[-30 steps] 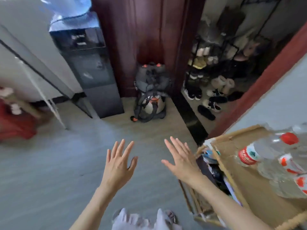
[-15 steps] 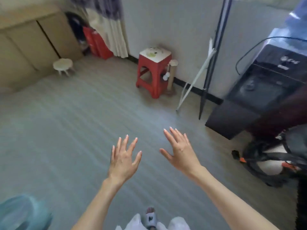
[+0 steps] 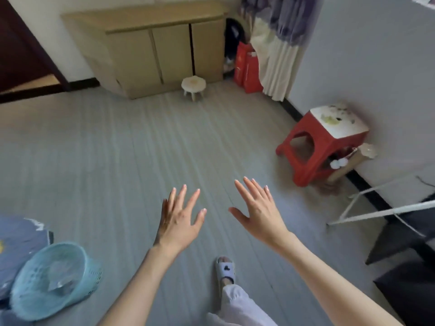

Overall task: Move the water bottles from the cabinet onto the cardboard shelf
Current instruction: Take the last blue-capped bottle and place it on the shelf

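Observation:
A low beige cabinet with three closed doors stands against the far wall, across the floor from me. No water bottle and no cardboard shelf is in view. My left hand and my right hand are held out in front of me over the grey floor, backs up, fingers straight and spread. Both hold nothing and are far from the cabinet.
A small round wooden stool stands in front of the cabinet. A red plastic stool sits by the right wall, red bags and a curtain in the corner. A light blue basket lies at lower left. White rack legs cross the right.
The view has swung left, from the cardboard shelf with bottles past the water dispenser and red stool to the cabinet. Both hands stay empty and spread in front of me.

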The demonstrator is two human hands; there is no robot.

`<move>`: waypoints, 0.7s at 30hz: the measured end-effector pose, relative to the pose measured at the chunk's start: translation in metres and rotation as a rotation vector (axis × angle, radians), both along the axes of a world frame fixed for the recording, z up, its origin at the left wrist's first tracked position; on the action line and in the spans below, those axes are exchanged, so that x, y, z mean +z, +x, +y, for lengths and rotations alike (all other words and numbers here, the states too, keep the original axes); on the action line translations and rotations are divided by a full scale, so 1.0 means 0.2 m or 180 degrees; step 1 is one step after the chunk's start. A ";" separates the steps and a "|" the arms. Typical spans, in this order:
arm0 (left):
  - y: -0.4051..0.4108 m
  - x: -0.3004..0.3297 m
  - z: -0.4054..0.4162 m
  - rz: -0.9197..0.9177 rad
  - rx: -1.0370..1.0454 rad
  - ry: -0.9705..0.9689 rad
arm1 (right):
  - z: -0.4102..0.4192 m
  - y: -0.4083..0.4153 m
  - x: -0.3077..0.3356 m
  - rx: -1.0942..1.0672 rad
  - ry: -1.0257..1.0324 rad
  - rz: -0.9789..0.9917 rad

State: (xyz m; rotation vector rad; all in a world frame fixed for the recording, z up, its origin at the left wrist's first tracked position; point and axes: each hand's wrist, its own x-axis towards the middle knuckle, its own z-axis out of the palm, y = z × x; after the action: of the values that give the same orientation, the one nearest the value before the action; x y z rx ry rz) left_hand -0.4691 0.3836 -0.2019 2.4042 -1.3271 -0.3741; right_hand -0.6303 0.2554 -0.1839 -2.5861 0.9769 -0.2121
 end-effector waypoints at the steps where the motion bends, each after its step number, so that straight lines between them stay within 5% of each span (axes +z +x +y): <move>1: 0.07 0.01 -0.10 0.0025 0.0042 -0.0008 | -0.12 0.09 0.01 0.0041 -0.0003 -0.0018; 21: 1.97 -0.01 -1.61 0.0068 0.0917 -0.0124 | -1.92 2.14 -0.01 0.0736 0.0007 0.0022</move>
State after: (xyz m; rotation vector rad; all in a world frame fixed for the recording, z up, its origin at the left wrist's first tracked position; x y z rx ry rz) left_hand -0.0754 0.0619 -0.2032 2.5027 -0.9499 -0.2893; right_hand -0.2024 -0.1290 -0.1860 -2.6709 0.6716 -0.1404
